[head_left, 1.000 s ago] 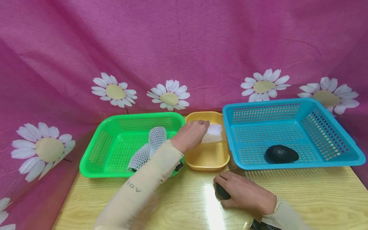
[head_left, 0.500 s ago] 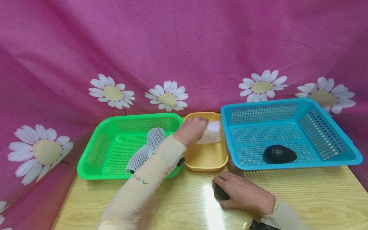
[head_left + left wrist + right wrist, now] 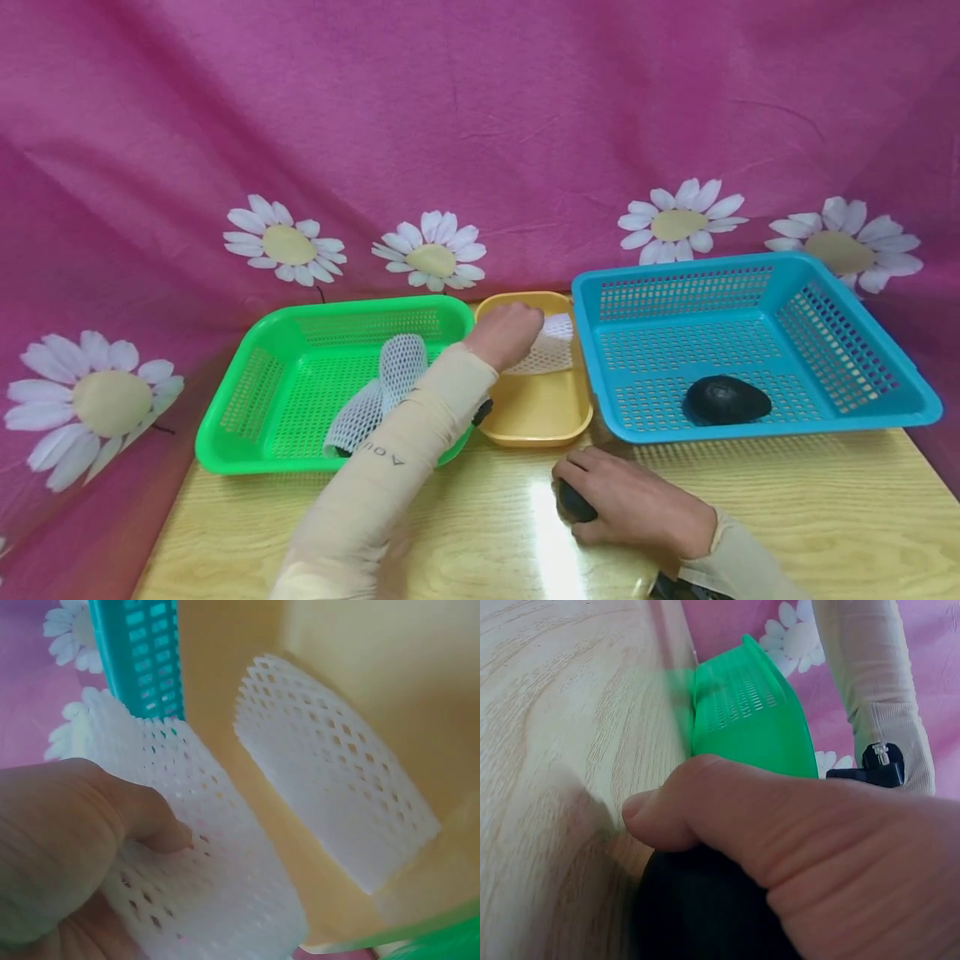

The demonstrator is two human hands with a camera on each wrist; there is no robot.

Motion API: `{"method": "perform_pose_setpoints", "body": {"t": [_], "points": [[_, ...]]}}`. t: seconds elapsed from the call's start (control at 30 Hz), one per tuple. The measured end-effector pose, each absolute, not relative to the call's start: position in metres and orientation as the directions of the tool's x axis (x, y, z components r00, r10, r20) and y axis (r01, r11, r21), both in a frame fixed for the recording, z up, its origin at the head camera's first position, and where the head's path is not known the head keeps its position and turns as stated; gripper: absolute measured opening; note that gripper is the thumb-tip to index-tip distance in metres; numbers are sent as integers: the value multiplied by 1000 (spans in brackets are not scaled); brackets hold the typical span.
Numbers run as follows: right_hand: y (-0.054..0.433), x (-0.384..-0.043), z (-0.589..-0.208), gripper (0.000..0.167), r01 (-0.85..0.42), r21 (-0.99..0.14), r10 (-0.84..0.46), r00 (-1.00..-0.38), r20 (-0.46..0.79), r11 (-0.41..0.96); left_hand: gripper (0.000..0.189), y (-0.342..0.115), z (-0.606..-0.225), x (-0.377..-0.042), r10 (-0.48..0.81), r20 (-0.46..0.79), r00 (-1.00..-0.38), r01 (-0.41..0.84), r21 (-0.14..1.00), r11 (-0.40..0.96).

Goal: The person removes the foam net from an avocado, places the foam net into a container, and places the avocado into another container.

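My left hand [image 3: 506, 335] pinches a white foam fruit net [image 3: 217, 855] over the yellow-orange bin [image 3: 542, 417]. In the left wrist view the thumb presses into its mesh, and a second foam net [image 3: 334, 769] lies inside the bin. My right hand [image 3: 637, 504] grips a dark avocado [image 3: 576, 502] at the table, in front of the bins. Fingers and palm cover much of that avocado; only its dark side shows in the right wrist view. Another bare dark avocado [image 3: 726, 400] lies in the blue basket [image 3: 675, 436].
On the left stands a green basket [image 3: 247, 350] with two net-wrapped pieces [image 3: 402, 367], partly behind the left forearm; something dark shows at one net's end. The wooden table [image 3: 480, 542] extends in front. A pink flowered cloth [image 3: 480, 125] hangs behind the baskets.
The left hand has shifted very slightly within the bin, the net still in its fingers. The right hand keeps its hold on the avocado. The head view has drifted a little.
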State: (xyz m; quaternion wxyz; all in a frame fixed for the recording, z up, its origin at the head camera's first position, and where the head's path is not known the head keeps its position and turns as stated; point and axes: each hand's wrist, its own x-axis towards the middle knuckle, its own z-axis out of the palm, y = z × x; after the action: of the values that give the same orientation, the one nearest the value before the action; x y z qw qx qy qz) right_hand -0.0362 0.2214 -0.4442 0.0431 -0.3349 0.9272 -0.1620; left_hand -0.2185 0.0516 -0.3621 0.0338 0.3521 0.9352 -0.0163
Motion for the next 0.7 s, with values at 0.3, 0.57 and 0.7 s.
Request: {"method": "perform_pose_setpoints", "body": {"t": [0.3, 0.57, 0.7], "points": [[222, -37, -444, 37, -596, -340, -630, -776, 11, 728, 21, 59, -371, -233, 612, -98, -785, 616, -14, 788], [223, -36, -444, 38, -586, -338, -622, -783, 2, 736, 24, 63, -381, -242, 590, -128, -797, 594, 10, 804], [223, -36, -444, 39, -587, -340, -622, -783, 6, 735, 28, 64, -385, -243, 583, -166, -795, 587, 31, 809]]}}
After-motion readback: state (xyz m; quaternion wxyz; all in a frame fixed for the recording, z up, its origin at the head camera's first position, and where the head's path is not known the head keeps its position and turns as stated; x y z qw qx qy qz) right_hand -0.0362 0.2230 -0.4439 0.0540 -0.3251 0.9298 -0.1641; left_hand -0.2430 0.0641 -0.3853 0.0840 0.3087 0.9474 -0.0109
